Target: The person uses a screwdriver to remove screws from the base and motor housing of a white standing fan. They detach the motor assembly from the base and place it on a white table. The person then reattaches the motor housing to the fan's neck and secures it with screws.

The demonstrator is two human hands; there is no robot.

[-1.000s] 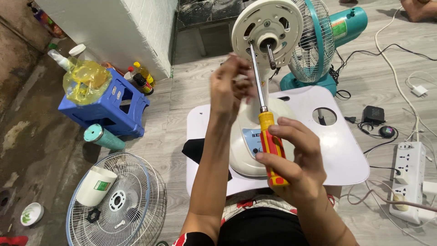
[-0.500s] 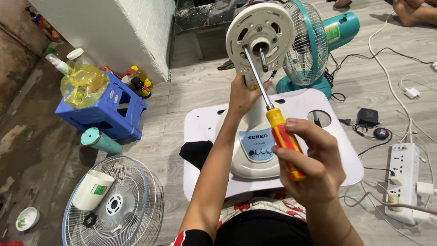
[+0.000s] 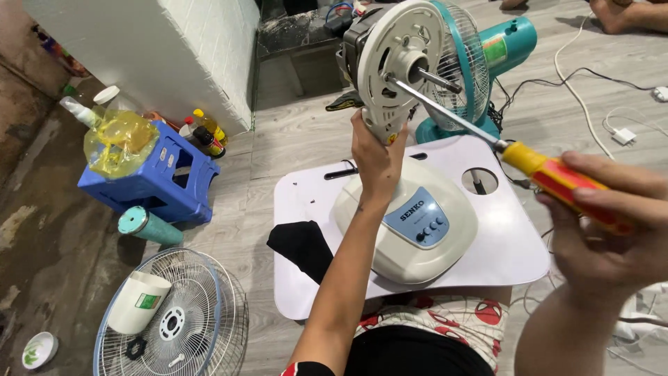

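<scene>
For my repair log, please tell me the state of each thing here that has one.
Fan motor housing: grille off, held upright by left hand.
Screwdriver: in right hand, tip at housing.
Fan grille: detached, flat on floor.
Teal fan: grille on.
White cup: lying on grille.

We had our left arm stretched up and away from the body, forearm long and nearly straight, the wrist bent slightly back. Our left hand [image 3: 376,157] was raised at the middle of the view, fingers curled forward in a closed grip, its back turned toward us. Our right arm came in from the lower right, bent at the elbow. Our right hand [image 3: 612,223] sat at the right edge, thumb lying on top and fingers wrapped beneath in a firm closed grip, knuckles toward us.
</scene>
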